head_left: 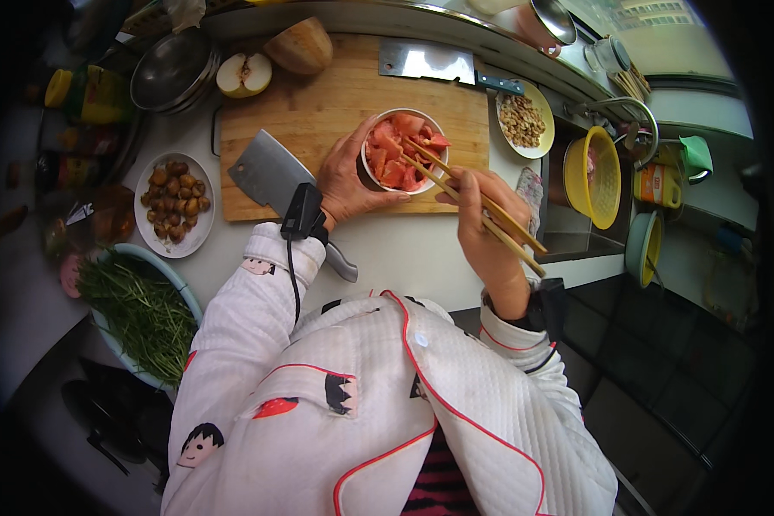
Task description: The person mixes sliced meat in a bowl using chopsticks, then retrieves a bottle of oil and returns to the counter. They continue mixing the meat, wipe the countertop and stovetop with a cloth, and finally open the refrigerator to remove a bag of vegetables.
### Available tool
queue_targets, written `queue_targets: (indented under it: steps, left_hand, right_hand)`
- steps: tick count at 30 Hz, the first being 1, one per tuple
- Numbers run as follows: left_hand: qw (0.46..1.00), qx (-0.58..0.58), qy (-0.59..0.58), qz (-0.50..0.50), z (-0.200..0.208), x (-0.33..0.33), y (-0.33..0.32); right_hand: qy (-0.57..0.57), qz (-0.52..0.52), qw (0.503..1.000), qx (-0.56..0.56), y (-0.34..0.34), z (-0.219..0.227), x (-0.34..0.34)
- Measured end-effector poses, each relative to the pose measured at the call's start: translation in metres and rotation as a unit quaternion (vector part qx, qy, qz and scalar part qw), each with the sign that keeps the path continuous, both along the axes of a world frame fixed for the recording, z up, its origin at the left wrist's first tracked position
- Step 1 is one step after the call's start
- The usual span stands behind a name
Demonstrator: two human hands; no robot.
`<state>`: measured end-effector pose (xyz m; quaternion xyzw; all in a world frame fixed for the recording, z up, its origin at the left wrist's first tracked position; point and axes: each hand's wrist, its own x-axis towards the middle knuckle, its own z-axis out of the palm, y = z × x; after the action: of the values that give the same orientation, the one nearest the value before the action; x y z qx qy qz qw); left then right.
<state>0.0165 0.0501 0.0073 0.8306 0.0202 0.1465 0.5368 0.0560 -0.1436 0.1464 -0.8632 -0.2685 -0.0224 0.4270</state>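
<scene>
My left hand (346, 174) is wrapped around the left side of a small white bowl (402, 110), its thumb along the near side. Soft red-pink chunks (396, 162) fill the bowl; their exact kind I cannot tell. In my right hand (490, 225) I grip a pair of wooden chopsticks (523, 234), their tips down among the chunks. The bowl rests at the near part of a wooden cutting board (340, 86). A cleaver (271, 172) lies to the left of my left hand, its handle passing under my wrist.
A second cleaver (426, 60), a halved apple (244, 76) and a cut brown-skinned piece (299, 46) are at the back. Plates of chestnuts (176, 202) and chopped nuts (521, 120) flank the board. Greens (138, 314) fill a basin at left; a yellow colander (595, 176) is by the sink.
</scene>
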Motion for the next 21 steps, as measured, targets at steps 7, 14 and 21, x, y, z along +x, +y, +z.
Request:
queue_targets:
  steps: [7, 14, 21]
  left_hand:
    - [1.000, 0.002, 0.004, 0.000, 0.002, 0.000, 0.000]
    - [1.000, 0.008, -0.004, 0.002, -0.003, 0.000, -0.001]
    - [1.000, 0.016, 0.015, 0.007, -0.002, -0.001, 0.000]
  right_hand:
    - [0.030, 0.023, 0.999, -0.004, 0.004, -0.008, 0.002]
    - [0.008, 0.005, 1.000, 0.009, 0.004, 0.001, 0.004]
    - [-0.009, 0.039, 0.999, -0.007, 0.015, -0.016, 0.010]
